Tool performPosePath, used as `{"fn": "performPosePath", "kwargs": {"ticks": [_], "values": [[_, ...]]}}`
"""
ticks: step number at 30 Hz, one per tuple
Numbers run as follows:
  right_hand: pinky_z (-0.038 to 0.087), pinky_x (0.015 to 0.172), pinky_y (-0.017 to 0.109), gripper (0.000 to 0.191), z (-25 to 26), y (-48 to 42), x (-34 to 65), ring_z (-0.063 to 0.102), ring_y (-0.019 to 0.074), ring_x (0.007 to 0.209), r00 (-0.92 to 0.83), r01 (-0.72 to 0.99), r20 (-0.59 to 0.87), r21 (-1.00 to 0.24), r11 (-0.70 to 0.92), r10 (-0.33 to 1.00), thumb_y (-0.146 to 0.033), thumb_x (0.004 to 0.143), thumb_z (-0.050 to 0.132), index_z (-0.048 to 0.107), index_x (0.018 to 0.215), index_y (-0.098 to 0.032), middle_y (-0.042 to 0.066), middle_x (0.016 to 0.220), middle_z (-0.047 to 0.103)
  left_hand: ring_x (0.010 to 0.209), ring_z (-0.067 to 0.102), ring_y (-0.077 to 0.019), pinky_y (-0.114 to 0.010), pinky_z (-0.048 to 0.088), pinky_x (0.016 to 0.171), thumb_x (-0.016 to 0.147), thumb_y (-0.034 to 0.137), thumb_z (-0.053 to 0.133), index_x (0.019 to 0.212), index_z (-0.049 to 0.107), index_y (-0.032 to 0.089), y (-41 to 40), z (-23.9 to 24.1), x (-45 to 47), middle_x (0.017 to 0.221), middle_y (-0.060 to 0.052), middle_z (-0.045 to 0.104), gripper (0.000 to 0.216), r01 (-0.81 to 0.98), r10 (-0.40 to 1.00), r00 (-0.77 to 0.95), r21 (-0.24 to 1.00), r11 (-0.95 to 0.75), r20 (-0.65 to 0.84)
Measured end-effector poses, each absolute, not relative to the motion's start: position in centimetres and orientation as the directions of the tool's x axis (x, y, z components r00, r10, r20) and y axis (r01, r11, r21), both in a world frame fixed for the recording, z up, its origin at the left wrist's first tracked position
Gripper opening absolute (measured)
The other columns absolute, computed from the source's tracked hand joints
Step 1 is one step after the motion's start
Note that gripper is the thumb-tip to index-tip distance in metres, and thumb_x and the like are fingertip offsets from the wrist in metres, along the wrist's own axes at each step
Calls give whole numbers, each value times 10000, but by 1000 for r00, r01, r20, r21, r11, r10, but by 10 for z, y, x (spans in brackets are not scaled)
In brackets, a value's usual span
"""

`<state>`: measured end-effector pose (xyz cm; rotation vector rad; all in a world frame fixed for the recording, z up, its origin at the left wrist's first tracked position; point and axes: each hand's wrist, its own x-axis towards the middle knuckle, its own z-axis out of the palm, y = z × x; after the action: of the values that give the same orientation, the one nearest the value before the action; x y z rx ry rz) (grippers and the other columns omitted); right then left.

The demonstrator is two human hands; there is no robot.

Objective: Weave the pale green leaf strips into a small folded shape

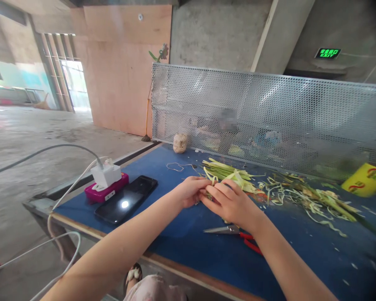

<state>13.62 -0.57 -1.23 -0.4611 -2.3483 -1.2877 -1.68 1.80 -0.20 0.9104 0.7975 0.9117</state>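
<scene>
My left hand (191, 191) and my right hand (230, 200) meet over the blue table (188, 242), fingers curled round a small piece of woven green leaf strips (214, 179) held between them. The piece itself is mostly hidden by my fingers. A bundle of long pale green leaf strips (225, 169) lies just beyond my hands. Red-handled scissors (235, 232) lie on the table under my right wrist, blades pointing left.
A black phone (127, 198), a pink box (108, 190) with a white charger (105, 173) and cables sit at the left. Leaf trimmings (313, 198) are scattered to the right, near a yellow container (365, 179). A perforated metal screen (269, 113) and a stone (180, 143) stand behind.
</scene>
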Motion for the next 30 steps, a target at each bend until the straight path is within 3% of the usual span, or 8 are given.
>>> {"fn": "performPosePath", "kwargs": {"ticks": [6, 10, 14, 16, 18, 21, 24, 30], "values": [[403, 871, 362, 241, -13, -5, 140, 513, 189, 918, -869, 445, 494, 739, 507, 42, -145, 822, 498, 603, 1029, -207, 32, 999, 627, 364, 403, -11, -143, 316, 389, 584, 178, 710, 625, 586, 73, 19, -4, -17, 444, 41, 485, 167, -331, 881, 440, 882, 337, -172], [430, 852, 356, 226, -13, -8, 141, 532, 188, 940, -845, 444, 534, 683, 580, 18, -115, 817, 505, 620, 1003, -173, 41, 1025, 643, 363, 433, -26, -155, 353, 396, 595, 161, 712, 631, 575, 66, 19, -3, -17, 440, 30, 500, 171, -346, 897, 415, 886, 309, -151], [467, 844, 349, 272, -10, -12, 142, 552, 182, 972, -758, 482, 648, 477, 735, 76, -118, 827, 504, 580, 1081, -176, 50, 1086, 630, 427, 539, -71, -182, 428, 453, 637, 115, 682, 935, 539, 85, 24, -1, -20, 550, 5, 598, 331, -395, 959, 267, 896, 202, -99], [487, 845, 319, 281, -9, -14, 142, 565, 162, 969, -706, 481, 693, 317, 817, 146, -131, 851, 464, 557, 1114, -162, 61, 1062, 639, 459, 573, -86, -203, 468, 503, 657, 92, 666, 1140, 404, 117, 27, 1, -22, 591, 16, 618, 551, -412, 979, 188, 898, 153, -81], [501, 842, 302, 280, -9, -14, 141, 575, 150, 963, -654, 486, 723, 174, 857, 224, -145, 870, 423, 554, 1117, -158, 68, 1036, 645, 490, 597, -107, -225, 489, 525, 663, 88, 661, 1226, 287, 129, 29, 2, -23, 614, 14, 628, 677, -416, 983, 167, 898, 143, -80], [511, 832, 325, 259, -10, -14, 140, 588, 162, 941, -592, 513, 754, 80, 855, 284, -162, 871, 418, 584, 1071, -160, 80, 981, 653, 520, 610, -112, -214, 492, 531, 668, 59, 635, 1185, 340, 110, 28, 4, -23, 641, -12, 640, 598, -408, 966, 240, 892, 194, -100], [519, 812, 337, 233, -12, -12, 141, 597, 175, 910, -558, 533, 781, 78, 842, 281, -166, 863, 429, 612, 1006, -150, 90, 927, 658, 539, 611, -108, -214, 499, 567, 659, 20, 610, 1060, 457, 89, 24, 5, -22, 659, -41, 644, 435, -384, 924, 363, 884, 266, -121], [501, 836, 350, 219, -10, -13, 141, 579, 184, 943, -529, 553, 775, 4, 833, 347, -148, 856, 436, 602, 998, -147, 99, 958, 642, 601, 623, -114, -251, 507, 659, 644, 29, 647, 1004, 493, 111, 22, 5, -24, 680, -28, 637, 400, -365, 865, 495, 883, 295, -84]]}}
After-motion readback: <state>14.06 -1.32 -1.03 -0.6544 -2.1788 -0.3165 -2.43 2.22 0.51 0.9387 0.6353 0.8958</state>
